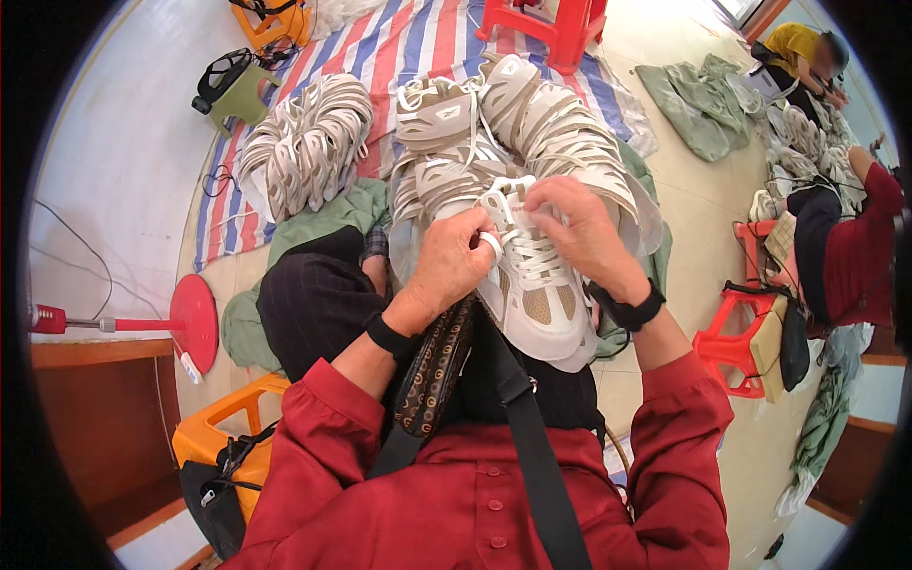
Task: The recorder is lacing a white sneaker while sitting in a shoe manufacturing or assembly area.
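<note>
A white and beige sneaker [541, 306] rests on my lap, toe toward me, with white laces [532, 249] threaded across its tongue. On its left side my left hand [450, 258] is closed, a loop of white lace showing over its finger near the shoe's eyelets. My right hand [581, 236] is over the right side of the shoe's upper end, its fingers curled in beside the tongue. Whatever lies between those right fingertips is too small to make out. Just beyond the shoe, a stack of similar sneakers [442, 119] leans away from me.
More sneakers stand in rows to the right [575, 133] and left [309, 142] on a striped sheet [380, 38]. Around me are a red stool [546, 28], an orange stool [228, 418] and a red round base [195, 323]. Other people [803, 57] sit at the right.
</note>
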{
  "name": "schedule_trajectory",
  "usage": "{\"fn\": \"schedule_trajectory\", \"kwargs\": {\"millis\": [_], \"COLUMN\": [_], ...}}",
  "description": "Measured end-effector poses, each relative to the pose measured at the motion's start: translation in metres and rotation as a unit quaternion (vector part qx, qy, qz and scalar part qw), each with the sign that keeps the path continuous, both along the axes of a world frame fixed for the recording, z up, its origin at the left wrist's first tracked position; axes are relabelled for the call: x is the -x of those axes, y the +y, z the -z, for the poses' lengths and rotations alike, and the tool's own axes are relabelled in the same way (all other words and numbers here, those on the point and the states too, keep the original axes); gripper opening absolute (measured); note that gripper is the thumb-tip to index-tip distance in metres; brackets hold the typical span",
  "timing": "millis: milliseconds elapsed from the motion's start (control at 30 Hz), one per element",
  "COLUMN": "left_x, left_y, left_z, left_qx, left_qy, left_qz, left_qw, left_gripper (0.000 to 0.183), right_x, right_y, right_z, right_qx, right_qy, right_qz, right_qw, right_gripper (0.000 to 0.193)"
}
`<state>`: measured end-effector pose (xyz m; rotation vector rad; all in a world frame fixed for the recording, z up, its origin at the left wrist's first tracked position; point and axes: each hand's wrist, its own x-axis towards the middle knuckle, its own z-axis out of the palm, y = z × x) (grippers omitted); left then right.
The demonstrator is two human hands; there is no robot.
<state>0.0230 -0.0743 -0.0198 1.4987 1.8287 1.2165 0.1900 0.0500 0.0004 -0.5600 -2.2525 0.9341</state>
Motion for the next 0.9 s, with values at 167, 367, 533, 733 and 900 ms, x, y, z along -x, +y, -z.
{"fn": "schedule_trajectory", "kwargs": {"millis": [167, 367, 533, 733, 900], "left_x": [-0.001, -0.001, -0.003, -0.002, 0.000], "left_y": [-0.001, -0.003, -0.001, 0.003, 0.005], "left_z": [0.000, 0.000, 0.000, 0.004, 0.002], "left_qx": [0.005, 0.023, 0.008, -0.010, 0.002], "left_qy": [0.027, 0.036, 0.040, 0.047, 0.047], "left_qz": [0.005, 0.013, 0.030, 0.042, 0.035], "left_qw": [1.000, 0.999, 0.999, 0.998, 0.998], "left_gripper": [0.011, 0.012, 0.012, 0.013, 0.012], "right_x": [0.012, 0.014, 0.014, 0.014, 0.017], "right_y": [0.007, 0.018, 0.017, 0.016, 0.016], "right_z": [0.012, 0.009, 0.008, 0.012, 0.010], "right_qx": [0.001, 0.034, 0.057, 0.051, 0.055], "right_qy": [-0.052, -0.091, -0.105, -0.106, -0.120], "right_qz": [-0.096, -0.170, -0.183, -0.169, -0.163], "right_qw": [0.994, 0.981, 0.976, 0.978, 0.978], "right_gripper": [0.011, 0.011, 0.012, 0.017, 0.019]}}
